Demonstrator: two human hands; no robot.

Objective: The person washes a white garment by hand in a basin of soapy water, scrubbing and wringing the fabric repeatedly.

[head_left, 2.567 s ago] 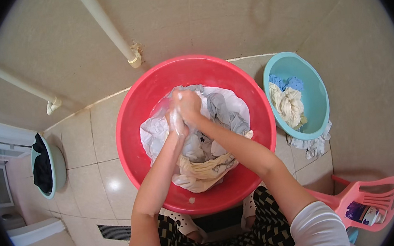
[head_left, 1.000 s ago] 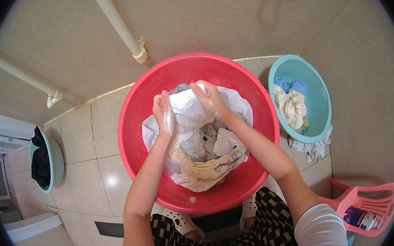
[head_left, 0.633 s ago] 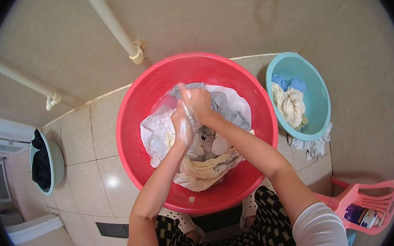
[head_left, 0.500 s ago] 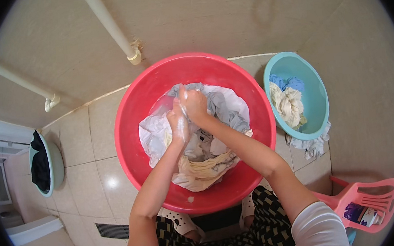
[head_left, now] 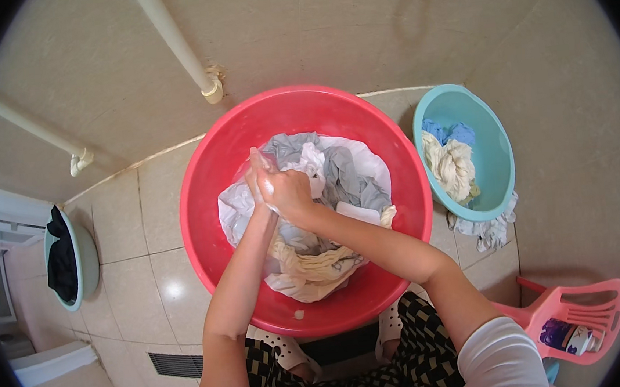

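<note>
Over a large red basin [head_left: 199,196] of wet laundry, my two hands press together left of centre, with white suds on the skin. My right hand [head_left: 291,194] is closed in a fist against my left hand [head_left: 255,183], whose fingers are partly hidden behind it. What lies between them cannot be made out. Beside the right hand's knuckles bunches a white cloth [head_left: 312,162]. Around the hands lie grey cloth [head_left: 349,179], a cream garment [head_left: 305,267] below the wrists, and more white fabric [head_left: 235,209] along the left side.
A turquoise basin [head_left: 494,148] with blue and cream cloth stands at the right, a pale cloth [head_left: 490,233] beneath its edge. Black clothing [head_left: 61,259] hangs in a basin at the far left. A pink plastic chair [head_left: 614,299] holds a purple-and-white package [head_left: 566,335]. Pipes run down the wall.
Both hands have moved a little left and nearer to me, still pressed together. The bunched white cloth and more of the grey cloth now show at their right.
</note>
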